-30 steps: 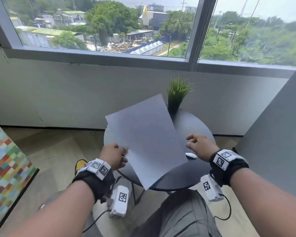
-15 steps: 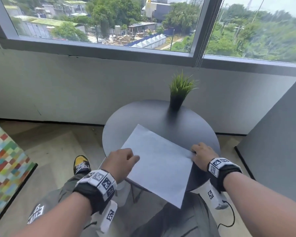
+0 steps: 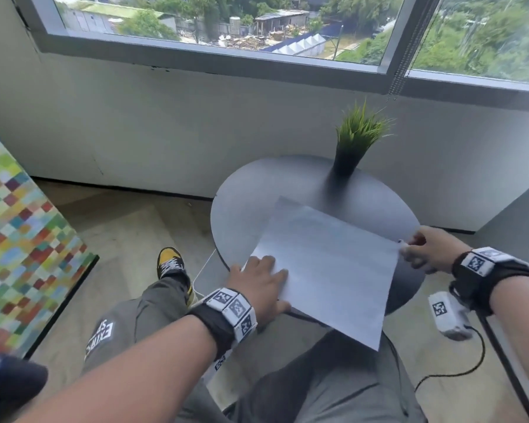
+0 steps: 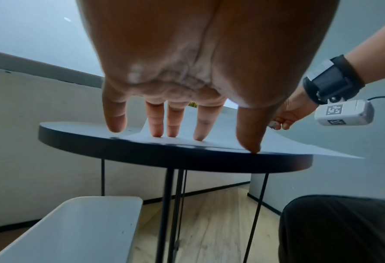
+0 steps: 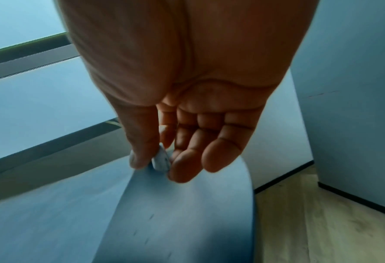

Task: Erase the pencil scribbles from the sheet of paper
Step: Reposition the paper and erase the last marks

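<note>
A white sheet of paper [image 3: 324, 264] lies flat on the round dark table [image 3: 257, 190], its near corner hanging over the edge. My left hand [image 3: 260, 279] presses the sheet's left corner with straight fingers [image 4: 156, 124]. My right hand [image 3: 425, 248] is at the sheet's right corner, where thumb and fingers pinch a small white eraser [image 5: 161, 160]. A few faint pencil marks [image 5: 151, 216] show on the paper near that hand. In the head view the sheet looks almost blank.
A potted grass plant [image 3: 353, 141] stands at the table's far edge. My knees [image 3: 333, 386] sit under the near edge. A colourful panel [image 3: 22, 233] leans at the left, a white seat [image 4: 79, 227] is by the table legs, and a wall [image 3: 513, 215] is close on the right.
The sheet, held up in the air a second ago, now lies on the table. My left hand flattened onto it. My right hand took the eraser that lay on the table.
</note>
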`<state>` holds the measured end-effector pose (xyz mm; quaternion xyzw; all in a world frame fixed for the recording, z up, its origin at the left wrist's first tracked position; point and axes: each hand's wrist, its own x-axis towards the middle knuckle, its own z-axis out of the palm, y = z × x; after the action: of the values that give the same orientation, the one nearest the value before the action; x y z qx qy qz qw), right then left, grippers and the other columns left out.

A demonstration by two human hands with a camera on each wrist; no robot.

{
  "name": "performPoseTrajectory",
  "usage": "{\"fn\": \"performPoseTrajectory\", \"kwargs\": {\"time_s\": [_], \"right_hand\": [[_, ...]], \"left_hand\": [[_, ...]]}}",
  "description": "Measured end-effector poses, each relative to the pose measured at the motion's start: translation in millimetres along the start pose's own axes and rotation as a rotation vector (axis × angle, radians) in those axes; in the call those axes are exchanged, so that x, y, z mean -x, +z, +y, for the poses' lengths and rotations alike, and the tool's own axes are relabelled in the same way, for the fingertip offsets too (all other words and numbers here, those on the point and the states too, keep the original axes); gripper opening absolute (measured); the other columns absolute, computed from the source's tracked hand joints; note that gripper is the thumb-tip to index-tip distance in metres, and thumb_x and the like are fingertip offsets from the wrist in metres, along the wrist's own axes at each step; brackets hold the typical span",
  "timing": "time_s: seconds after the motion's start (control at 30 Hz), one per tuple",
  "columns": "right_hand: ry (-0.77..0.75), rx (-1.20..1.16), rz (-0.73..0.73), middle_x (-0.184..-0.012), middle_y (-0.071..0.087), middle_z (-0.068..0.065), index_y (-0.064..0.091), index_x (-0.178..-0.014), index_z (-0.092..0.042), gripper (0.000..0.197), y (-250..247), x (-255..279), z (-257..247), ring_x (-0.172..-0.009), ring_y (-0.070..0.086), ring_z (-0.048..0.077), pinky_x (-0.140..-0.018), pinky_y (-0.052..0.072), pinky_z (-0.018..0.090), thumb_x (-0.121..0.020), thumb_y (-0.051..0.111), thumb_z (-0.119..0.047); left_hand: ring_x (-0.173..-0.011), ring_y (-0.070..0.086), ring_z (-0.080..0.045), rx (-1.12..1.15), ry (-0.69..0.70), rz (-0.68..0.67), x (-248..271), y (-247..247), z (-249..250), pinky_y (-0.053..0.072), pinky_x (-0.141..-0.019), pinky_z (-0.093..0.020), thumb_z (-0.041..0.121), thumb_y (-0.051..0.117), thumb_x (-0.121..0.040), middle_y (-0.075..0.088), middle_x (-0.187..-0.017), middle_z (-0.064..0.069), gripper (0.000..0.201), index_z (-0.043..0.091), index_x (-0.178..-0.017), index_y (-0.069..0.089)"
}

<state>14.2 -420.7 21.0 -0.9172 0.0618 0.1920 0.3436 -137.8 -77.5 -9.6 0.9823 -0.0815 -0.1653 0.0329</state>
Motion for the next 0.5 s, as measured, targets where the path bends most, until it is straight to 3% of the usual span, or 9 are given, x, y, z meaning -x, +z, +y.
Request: {"fn": "performPoseTrajectory", "kwargs": {"time_s": [0.07, 0.17, 0.23, 0.37, 0.5], "right_hand": [[0.02, -0.074, -0.022, -0.064, 0.053, 0.015, 0.048, -0.086, -0.004, 0.018, -18, 4, 9, -0.046, 0.039, 0.016, -0.046, 0.029, 0.019, -0.093, 0.063, -0.011], [0.0, -0.041, 0.095, -0.075, 0.058, 0.021, 0.054, -0.094, 0.002, 0.017, -34, 12, 8, -0.055, 0.051, 0.022, -0.053, 0.038, 0.025, -0.093, 0.064, -0.012], [-0.063, -0.026, 0.135, -0.083, 0.064, 0.021, 0.057, -0.097, -0.003, 0.017, -34, 15, -8, -0.064, 0.058, 0.026, -0.058, 0.044, 0.03, -0.09, 0.068, -0.014], [-0.257, 0.071, 0.033, -0.084, 0.069, 0.014, 0.063, -0.098, -0.007, 0.021, 3, 18, -63, -0.069, 0.063, 0.022, -0.06, 0.053, 0.033, -0.088, 0.071, -0.023], [-0.422, 0.235, -0.105, -0.08, 0.07, 0.003, 0.061, -0.09, -0.016, 0.02, 65, 21, -109, -0.07, 0.067, 0.018, -0.061, 0.056, 0.036, -0.089, 0.067, -0.035]], "left_hand": [[-0.136, 0.025, -0.031, -0.002, -0.014, 0.002, -2, 5, 5, 0.031, -0.105, -0.053, 0.065, 0.047, -0.088, 0.025, -0.151, -0.005, 0.069, 0.032, -0.146, 0.032], [-0.134, 0.026, -0.032, 0.008, -0.003, -0.003, -4, 9, 14, 0.031, -0.104, -0.052, 0.066, 0.047, -0.087, 0.026, -0.15, -0.008, 0.071, 0.029, -0.146, 0.031], [-0.139, 0.024, -0.032, 0.059, 0.046, -0.034, -4, 7, 24, 0.029, -0.109, -0.051, 0.064, 0.048, -0.09, 0.023, -0.155, -0.01, 0.074, 0.027, -0.151, 0.026], [-0.149, 0.011, -0.025, 0.288, 0.094, -0.035, -10, -15, 14, 0.021, -0.119, -0.046, 0.052, 0.059, -0.092, 0.009, -0.165, -0.004, 0.079, 0.031, -0.156, 0.019], [-0.148, 0.016, -0.025, 0.224, -0.018, 0.02, -35, -42, -40, 0.026, -0.117, -0.047, 0.058, 0.066, -0.084, 0.013, -0.164, 0.001, 0.085, 0.038, -0.154, 0.023]]}}
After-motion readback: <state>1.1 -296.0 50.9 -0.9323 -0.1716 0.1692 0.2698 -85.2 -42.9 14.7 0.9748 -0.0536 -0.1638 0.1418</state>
